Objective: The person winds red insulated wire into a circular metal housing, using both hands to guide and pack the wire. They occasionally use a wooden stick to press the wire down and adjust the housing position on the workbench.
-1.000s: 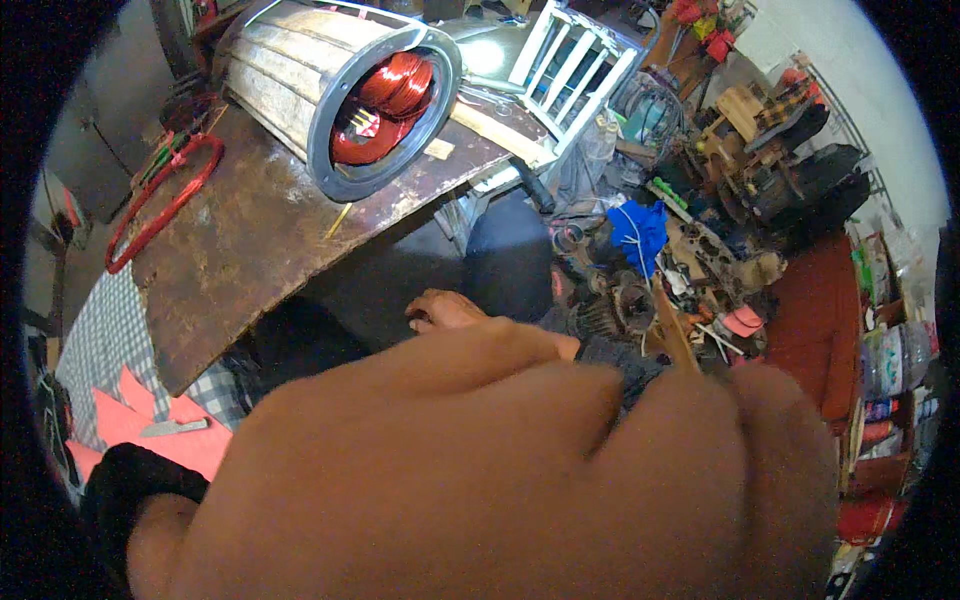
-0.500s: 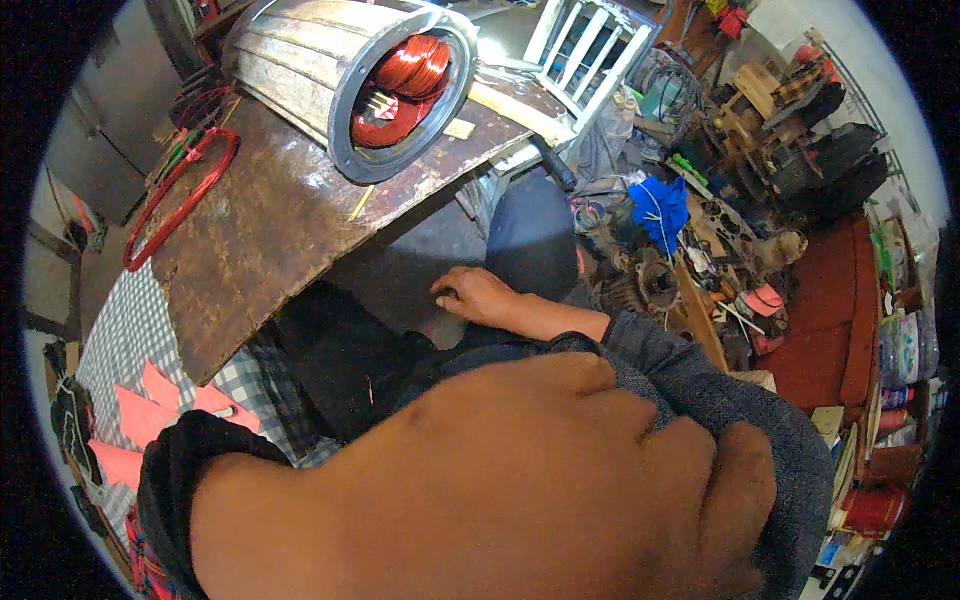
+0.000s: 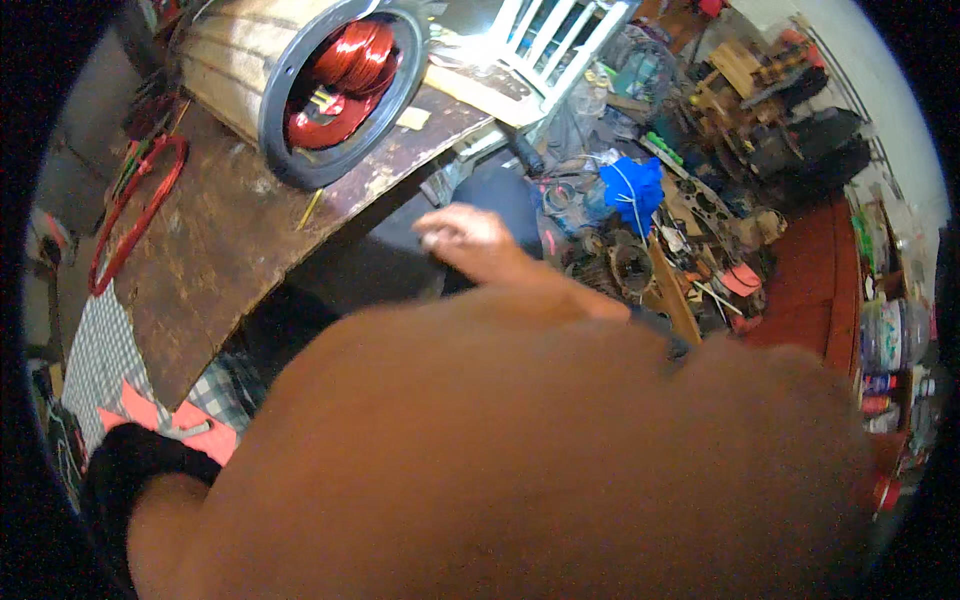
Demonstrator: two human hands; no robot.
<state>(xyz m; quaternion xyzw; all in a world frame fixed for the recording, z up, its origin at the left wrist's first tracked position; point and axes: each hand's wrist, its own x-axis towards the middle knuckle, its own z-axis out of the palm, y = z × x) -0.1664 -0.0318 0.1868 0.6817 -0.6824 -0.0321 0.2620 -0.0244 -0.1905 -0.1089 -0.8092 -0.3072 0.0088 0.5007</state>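
Observation:
My left hand [image 3: 560,430] is very close to the view and smeared by motion. It reaches in from the lower left out of a black sleeve [image 3: 130,470], and its fingers cannot be made out. Beyond it, my right hand [image 3: 470,240] hangs over my lap beside the table edge, fingers loosely bent and apart, with nothing seen in them. On the brown table [image 3: 210,260] a ribbed motor housing [image 3: 235,60] lies on its side. Red copper wire coils [image 3: 355,60] show inside its round opening. A long loop of red wire [image 3: 125,240] rests at the table's left edge.
Pink paper pieces [image 3: 215,440] lie on a checked cloth [image 3: 95,350] at the left. A white slatted chair [image 3: 545,45] stands behind the table. To the right are a blue bundle [image 3: 632,190], greasy metal parts [image 3: 625,260], and shelves with bottles [image 3: 890,335].
My left hand has come nearer and covers more of the view, now hiding most of my right forearm. The table and motor housing have shifted left and up as the view turned.

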